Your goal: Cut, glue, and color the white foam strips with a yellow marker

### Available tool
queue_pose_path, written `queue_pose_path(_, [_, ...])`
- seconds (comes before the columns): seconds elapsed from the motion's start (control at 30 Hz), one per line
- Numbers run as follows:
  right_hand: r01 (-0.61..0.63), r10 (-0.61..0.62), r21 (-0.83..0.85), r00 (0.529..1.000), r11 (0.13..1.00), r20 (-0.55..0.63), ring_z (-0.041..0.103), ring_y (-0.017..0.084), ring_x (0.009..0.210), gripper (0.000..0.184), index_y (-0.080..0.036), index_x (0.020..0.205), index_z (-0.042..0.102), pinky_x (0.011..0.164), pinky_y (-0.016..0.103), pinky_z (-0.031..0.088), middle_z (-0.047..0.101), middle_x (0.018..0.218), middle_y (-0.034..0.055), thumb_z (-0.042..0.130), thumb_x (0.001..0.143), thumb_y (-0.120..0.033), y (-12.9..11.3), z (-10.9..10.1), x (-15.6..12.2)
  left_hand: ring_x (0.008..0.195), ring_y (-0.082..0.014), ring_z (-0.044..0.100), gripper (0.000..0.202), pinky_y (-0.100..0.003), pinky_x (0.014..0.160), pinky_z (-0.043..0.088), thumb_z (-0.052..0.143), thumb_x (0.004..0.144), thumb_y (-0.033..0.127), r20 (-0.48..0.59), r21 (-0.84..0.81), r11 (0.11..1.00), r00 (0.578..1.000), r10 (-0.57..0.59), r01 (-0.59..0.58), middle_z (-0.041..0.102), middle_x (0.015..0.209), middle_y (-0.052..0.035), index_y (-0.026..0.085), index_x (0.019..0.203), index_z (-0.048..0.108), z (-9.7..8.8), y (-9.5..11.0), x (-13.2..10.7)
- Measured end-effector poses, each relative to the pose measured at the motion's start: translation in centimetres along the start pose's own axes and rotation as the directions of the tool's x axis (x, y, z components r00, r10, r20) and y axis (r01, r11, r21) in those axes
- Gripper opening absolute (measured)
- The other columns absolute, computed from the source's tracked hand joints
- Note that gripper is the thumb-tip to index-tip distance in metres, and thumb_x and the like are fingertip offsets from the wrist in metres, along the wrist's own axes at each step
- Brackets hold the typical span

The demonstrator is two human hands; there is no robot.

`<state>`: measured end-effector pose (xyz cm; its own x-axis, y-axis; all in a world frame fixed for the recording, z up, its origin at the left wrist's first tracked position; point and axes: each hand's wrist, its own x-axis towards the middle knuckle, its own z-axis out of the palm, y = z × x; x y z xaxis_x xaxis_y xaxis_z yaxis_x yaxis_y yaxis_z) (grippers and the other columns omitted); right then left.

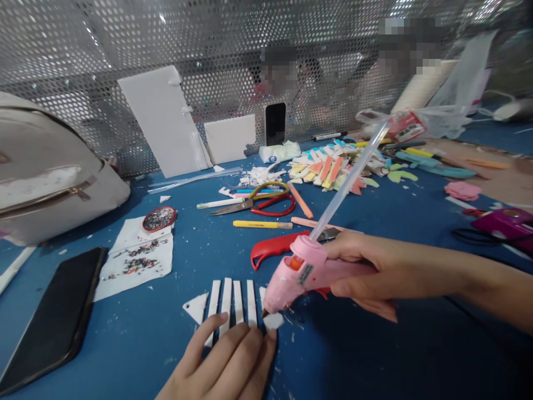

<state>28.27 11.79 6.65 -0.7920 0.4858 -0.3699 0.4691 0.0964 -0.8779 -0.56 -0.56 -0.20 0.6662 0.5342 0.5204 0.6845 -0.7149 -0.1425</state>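
Note:
In my right hand is a pink hot glue gun, held with my fingers closed round its handle. A long clear glue stick rises out of its back end. The nozzle points down at a small white foam piece at the right of a fish-like layout. Beside it lie several white foam strips in a row, with a white triangle at the left end. My left hand rests on the lower ends of the strips with its fingers extended; its palm underside is hidden.
Red-handled cutter, scissors and markers lie beyond the glue gun. A black phone, paper with beads and a beige backpack are at left. Coloured foam scraps are heaped behind; a purple glue gun lies right.

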Motion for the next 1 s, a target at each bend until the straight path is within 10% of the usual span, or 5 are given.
queue_pose_path(1.0, [-0.099, 0.100, -0.049, 0.995, 0.994, 0.015, 0.050, 0.010, 0.043, 0.055, -0.007, 0.127, 0.055, 0.044, 0.017, 0.034, 0.049, 0.047, -0.0078, 0.056, 0.095, -0.052, -1.1, 0.6, 0.0, 0.107, -0.0124, 0.057, 0.039, -0.037, 0.128, 0.010, 0.035, 0.105, 0.012, -0.009, 0.008, 0.999, 0.999, 0.037, -0.037, 0.072, 0.107, 0.0030, 0.020, 0.120, 0.070, 0.0, -0.1, 0.0])
